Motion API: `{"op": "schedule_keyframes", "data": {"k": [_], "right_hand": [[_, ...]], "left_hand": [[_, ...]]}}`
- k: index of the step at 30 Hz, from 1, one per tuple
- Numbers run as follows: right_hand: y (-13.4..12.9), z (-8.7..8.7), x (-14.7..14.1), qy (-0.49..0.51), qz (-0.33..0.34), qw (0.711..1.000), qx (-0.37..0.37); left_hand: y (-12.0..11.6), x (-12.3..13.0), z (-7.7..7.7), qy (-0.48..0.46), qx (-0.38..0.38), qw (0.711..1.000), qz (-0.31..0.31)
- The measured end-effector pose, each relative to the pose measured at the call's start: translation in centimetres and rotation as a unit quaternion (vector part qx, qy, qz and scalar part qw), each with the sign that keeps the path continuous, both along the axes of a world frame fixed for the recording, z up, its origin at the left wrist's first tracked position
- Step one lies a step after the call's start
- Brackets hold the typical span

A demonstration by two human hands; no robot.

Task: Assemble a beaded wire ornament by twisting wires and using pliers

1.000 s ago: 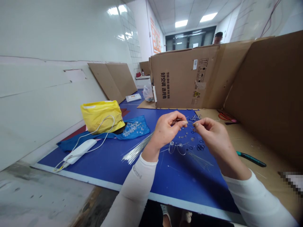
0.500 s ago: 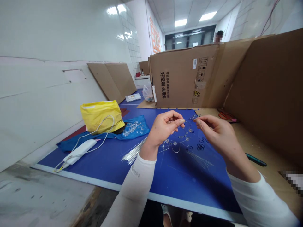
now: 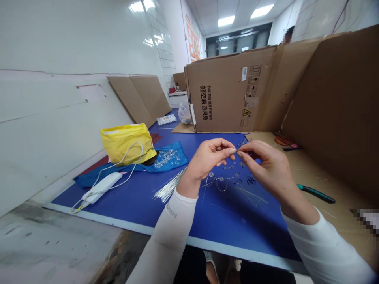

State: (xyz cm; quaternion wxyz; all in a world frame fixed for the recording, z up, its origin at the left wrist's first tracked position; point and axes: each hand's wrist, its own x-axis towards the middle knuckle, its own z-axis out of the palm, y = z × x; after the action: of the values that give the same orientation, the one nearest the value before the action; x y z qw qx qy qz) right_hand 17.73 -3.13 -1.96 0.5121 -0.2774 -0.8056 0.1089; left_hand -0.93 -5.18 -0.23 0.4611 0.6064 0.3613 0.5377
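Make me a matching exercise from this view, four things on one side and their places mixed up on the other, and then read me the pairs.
1. Spread of clear beads
2. Thick bundle of silvery wires
3. Cluster of black rings
4. Teal-handled tool

A. On the brown cardboard, right of the right hand
B. On the blue tabletop, near the right hand
C. On the blue cloth beside the yellow bag
D. On the blue tabletop, by the left wrist

Pairs: 1-C, 2-D, 3-B, 4-A

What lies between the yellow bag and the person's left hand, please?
In the head view, clear beads on a blue cloth lie between the yellow bag and the left hand.
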Motion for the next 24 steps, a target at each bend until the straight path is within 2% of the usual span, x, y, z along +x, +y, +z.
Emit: {"op": "schedule_keyframes", "data": {"k": [8, 16, 24], "right_hand": [[1.3, -0.5, -0.1, 0.121, -0.002, 0.981, -0.149], [0.8, 0.5, -0.2, 0.222, 0.044, 0.940, -0.257], [0.9, 0.6, -0.5, 0.246, 0.066, 0.924, -0.284]], "left_hand": [[0.2, -0.7, 0.3, -0.047, -0.031, 0.995, -0.078], [0.5, -0.8, -0.2, -0.036, -0.026, 0.997, -0.061], [0.4, -0.6, 0.0, 0.008, -0.052, 0.997, -0.050]]}}
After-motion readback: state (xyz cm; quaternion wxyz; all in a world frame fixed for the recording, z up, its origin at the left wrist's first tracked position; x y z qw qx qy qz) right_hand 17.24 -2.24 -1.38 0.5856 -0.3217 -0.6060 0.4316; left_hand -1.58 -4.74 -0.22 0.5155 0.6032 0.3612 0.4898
